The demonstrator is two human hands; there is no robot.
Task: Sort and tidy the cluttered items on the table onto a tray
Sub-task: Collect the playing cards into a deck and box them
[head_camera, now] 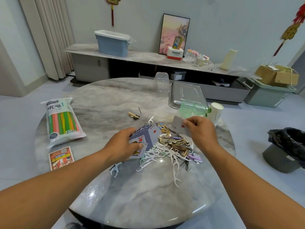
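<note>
— Where are the playing cards (146, 139)?

— At the table's (115, 187) centre, in the pile. The left hand (123, 146) grips a fanned bunch; the right hand (200, 129) pinches one single card (177, 125), towards two o'clock.

— How will they handle?

— Thin, light and slick, I'd judge; take them by the edges and square them up. The floss picks (158, 153) and hair clips (175, 142) look tangled.

— Counts?

— One steel tray (188, 95) at one o'clock, one straw pack (61, 121) at nine, one paper cup (216, 113). The small items are too many to count.
</note>
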